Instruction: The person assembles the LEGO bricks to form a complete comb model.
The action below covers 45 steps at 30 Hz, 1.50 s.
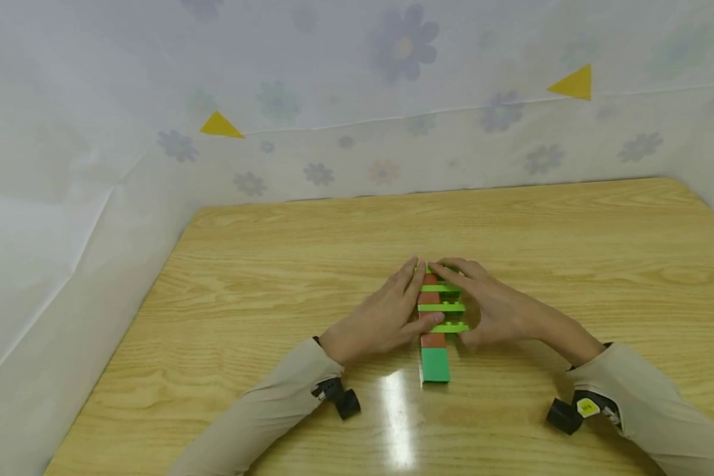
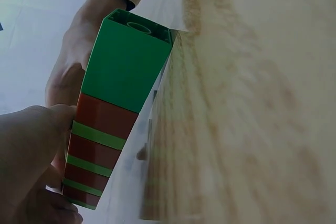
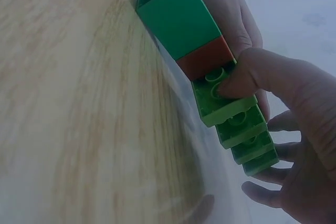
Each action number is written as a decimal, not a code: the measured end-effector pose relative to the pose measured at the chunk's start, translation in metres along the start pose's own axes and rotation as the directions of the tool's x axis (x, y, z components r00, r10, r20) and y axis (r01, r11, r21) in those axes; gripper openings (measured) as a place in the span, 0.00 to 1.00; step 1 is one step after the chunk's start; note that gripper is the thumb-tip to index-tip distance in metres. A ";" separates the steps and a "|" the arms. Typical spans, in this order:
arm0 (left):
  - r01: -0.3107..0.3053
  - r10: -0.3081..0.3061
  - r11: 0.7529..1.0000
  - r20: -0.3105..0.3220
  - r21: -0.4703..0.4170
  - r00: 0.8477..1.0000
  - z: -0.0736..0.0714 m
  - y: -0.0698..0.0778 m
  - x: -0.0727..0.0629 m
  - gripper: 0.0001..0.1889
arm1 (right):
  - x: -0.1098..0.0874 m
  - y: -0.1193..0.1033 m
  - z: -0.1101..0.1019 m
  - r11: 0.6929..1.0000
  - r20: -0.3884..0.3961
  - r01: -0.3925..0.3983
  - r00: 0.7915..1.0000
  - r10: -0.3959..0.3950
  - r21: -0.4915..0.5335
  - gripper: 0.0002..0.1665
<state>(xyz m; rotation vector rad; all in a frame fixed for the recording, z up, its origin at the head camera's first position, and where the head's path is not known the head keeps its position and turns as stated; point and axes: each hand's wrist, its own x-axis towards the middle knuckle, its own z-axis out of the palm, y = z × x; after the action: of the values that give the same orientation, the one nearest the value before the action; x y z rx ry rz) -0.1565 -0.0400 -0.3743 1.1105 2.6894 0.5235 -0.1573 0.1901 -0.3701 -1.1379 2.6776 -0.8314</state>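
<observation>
A row of joined toy building blocks [image 1: 433, 340] lies on the table, pointing away from me. Its near end is a dark green brick [image 2: 123, 66]; beyond it, reddish-brown bricks [image 2: 107, 115] alternate with light green plates [image 3: 226, 111] that jut out to the right. My left hand [image 1: 387, 311] grips the row from the left, thumb over the top and fingers along the far side end. From the right, my right hand [image 1: 500, 307] holds the jutting plates between its thumb, against the nearest plate, and fingers at the far end. Both hands partly hide the far end.
The wooden table [image 1: 274, 264] extends on all sides of the blocks. A white flower-patterned sheet [image 1: 357, 145] with yellow triangles stands behind its back edge. Small black cameras [image 1: 348, 403] hang at both wrists, close above the tabletop.
</observation>
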 end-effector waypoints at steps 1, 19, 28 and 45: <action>0.003 -0.003 1.000 0.002 -0.003 1.000 0.000 0.000 0.000 0.45 | 0.000 0.000 0.000 1.000 0.002 0.000 1.000 0.000 0.000 0.63; 0.030 -0.029 0.999 0.037 -0.020 0.999 0.004 -0.001 0.001 0.45 | 0.000 0.004 0.003 0.999 0.055 -0.031 0.998 0.031 0.015 0.60; 0.065 -0.063 0.998 0.079 -0.024 0.995 0.005 0.002 0.001 0.45 | -0.002 0.005 0.003 0.998 0.073 -0.050 0.996 0.048 0.028 0.60; 0.059 -0.055 0.997 0.084 -0.046 0.995 0.005 -0.001 0.002 0.45 | -0.001 0.007 0.003 0.997 0.108 -0.050 0.993 0.044 0.060 0.60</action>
<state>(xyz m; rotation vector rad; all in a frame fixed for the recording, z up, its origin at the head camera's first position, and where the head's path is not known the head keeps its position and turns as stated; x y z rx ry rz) -0.1569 -0.0379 -0.3790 1.0166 2.6141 0.5188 -0.1597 0.1932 -0.3762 -1.0693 2.5629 -0.8163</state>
